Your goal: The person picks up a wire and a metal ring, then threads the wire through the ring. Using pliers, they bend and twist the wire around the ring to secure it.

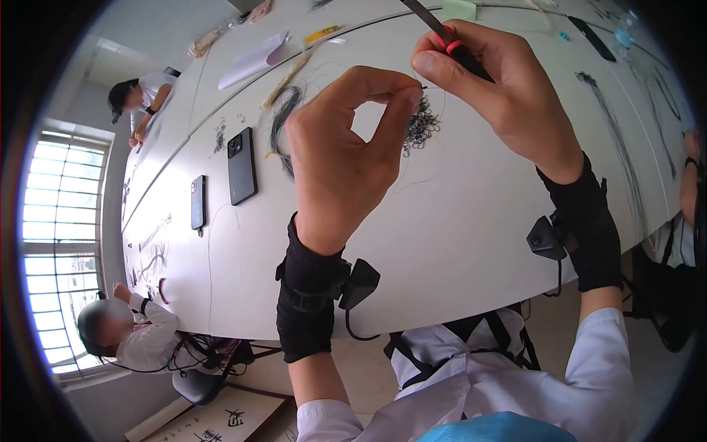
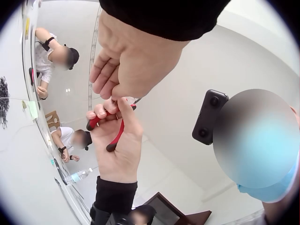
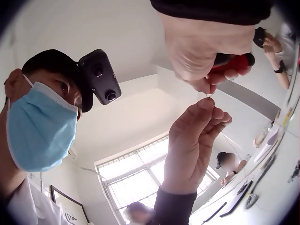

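Observation:
My left hand (image 1: 346, 147) is raised over the table, thumb and forefinger pinching a thin fishing line; a small dark tip shows at the fingertips, too small to tell its kind. Just to the right, my right hand (image 1: 508, 96) holds red-and-black-handled pliers (image 1: 458, 53) in the palm, thumb and forefinger pressed together near the line. In the left wrist view, the two handles of the pliers (image 2: 116, 139) lie spread across the right palm. The fingertips of both hands come close together. Below them on the white table lies a pile of small dark metal hooks (image 1: 421, 132).
Two phones (image 1: 241, 166) (image 1: 198, 202) lie left of my hands, near a bundle of grey line (image 1: 283, 125). More long strands (image 1: 615, 132) stretch along the right side. A water bottle (image 1: 626, 33) stands far right. Other people sit around the table (image 1: 442, 258).

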`<state>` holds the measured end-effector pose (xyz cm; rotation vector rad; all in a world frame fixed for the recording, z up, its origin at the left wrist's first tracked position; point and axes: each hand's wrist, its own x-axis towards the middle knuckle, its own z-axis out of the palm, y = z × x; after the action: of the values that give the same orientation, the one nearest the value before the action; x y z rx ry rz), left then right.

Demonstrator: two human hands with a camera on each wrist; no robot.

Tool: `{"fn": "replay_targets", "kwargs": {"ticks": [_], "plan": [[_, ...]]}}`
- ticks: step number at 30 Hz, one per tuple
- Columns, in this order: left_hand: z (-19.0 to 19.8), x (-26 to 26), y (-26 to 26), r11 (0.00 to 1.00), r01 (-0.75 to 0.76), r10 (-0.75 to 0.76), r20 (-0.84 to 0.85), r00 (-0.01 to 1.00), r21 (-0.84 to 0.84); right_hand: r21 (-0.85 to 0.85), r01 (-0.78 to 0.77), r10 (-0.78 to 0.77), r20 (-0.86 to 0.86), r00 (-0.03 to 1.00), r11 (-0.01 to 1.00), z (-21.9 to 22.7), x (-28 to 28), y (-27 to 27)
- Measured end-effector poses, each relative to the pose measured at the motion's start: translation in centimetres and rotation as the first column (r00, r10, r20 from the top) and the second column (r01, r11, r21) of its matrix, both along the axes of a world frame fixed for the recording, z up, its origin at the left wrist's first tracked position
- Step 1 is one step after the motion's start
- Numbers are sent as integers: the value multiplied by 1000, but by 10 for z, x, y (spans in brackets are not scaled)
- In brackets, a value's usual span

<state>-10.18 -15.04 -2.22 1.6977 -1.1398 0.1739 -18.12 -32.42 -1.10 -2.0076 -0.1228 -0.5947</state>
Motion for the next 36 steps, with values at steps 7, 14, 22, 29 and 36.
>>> {"fn": "replay_targets", "kwargs": {"ticks": [7, 14, 22, 29, 36], "plan": [[0, 0, 0, 997, 55, -58, -53, 997, -53, 46, -23, 25, -45, 999, 999, -4, 4, -6], [-1, 4, 1, 986, 39, -53, -87, 995, -161, 92, -41, 40, 10, 999, 995, -22, 12, -4], [0, 6, -2, 963, -46, 8, -142, 990, -265, 54, 7, -8, 17, 1000, 999, -8, -2, 19], [-7, 10, -2, 994, -53, 55, 18, 998, -94, -215, 134, -64, 306, 950, 967, -9, 0, 8], [-1, 1, 1, 998, 45, -46, -23, 999, -35, 32, -12, 13, -29, 999, 999, -2, 1, -2]]}}
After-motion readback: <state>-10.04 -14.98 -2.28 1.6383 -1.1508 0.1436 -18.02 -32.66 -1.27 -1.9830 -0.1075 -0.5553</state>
